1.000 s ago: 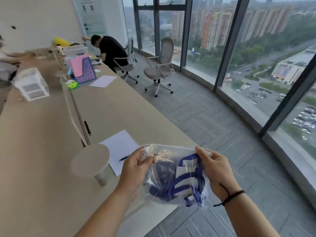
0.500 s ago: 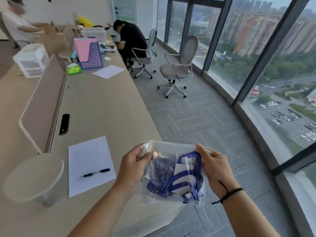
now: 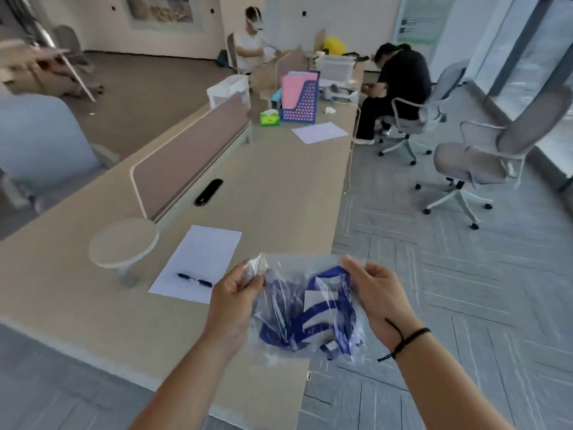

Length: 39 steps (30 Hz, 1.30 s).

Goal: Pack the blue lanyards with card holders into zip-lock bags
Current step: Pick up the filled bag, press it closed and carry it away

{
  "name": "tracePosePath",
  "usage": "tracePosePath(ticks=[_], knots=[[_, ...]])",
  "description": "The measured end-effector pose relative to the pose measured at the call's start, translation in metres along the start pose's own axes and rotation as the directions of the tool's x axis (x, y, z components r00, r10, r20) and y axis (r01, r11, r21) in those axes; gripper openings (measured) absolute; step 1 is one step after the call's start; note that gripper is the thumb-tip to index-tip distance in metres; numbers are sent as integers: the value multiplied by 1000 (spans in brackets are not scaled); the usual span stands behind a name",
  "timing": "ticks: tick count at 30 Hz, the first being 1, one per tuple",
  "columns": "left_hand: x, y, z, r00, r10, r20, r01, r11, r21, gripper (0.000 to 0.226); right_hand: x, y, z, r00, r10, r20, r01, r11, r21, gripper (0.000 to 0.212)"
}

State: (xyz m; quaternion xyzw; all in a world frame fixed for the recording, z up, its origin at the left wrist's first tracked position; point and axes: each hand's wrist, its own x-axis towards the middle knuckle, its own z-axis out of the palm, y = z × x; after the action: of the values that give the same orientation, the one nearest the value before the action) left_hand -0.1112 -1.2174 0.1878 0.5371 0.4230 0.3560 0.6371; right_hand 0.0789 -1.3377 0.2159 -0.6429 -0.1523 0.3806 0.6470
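Head view, only camera. Zip-lock bag (image 3: 297, 308) held in the air at lower centre of the frame, over the near edge of the desk (image 3: 279, 193). Inside it: blue lanyards (image 3: 319, 311) bundled with white card holders (image 3: 313, 297), sitting in the lower and right part of the bag. Left hand (image 3: 235, 293) pinches the bag's upper left corner, thumb against curled fingers, plastic bunched there. Right hand (image 3: 376, 293) pinches the upper right corner, fingers curled round the edge; a black cord sits on that wrist. Whether the zip strip along the top is closed cannot be told; the plastic is too clear and blurred. Judgement: the step in hand is sealing the loaded bag. To do it well, keep the top edge taut between the two pinches, check that no lanyard loop rides up into the strip (one blue loop sits high, near the right fingers), then run thumb and forefinger along the strip from one corner to the other, pressing out air first. Shaking the contents downward beforehand should help. Left of the bag, on the desk: a sheet of paper (image 3: 198, 265) with a pen (image 3: 194, 279) lying on it, a round stand (image 3: 124, 243) further left. Upper frame: two seated people, a blue file rack (image 3: 299, 103), office chairs at right.
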Motion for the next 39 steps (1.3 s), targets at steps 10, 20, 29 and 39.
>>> tracePosePath(ticks=[10,20,29,39], knots=[[22,-26,-13,905,-63,-420,2,990,-143,34,109,-2,48,896,128,426,-30,973,-230,30],[101,-49,-11,866,-158,-475,0,949,-315,22,237,0,124,823,142,551,145,884,-445,22],[174,-82,-30,742,-386,-548,129,885,-448,40,357,51,238,622,230,749,476,648,-594,36],[272,-127,-47,466,-577,-671,183,805,-564,72,458,123,359,365,488,793,714,400,-575,24]])
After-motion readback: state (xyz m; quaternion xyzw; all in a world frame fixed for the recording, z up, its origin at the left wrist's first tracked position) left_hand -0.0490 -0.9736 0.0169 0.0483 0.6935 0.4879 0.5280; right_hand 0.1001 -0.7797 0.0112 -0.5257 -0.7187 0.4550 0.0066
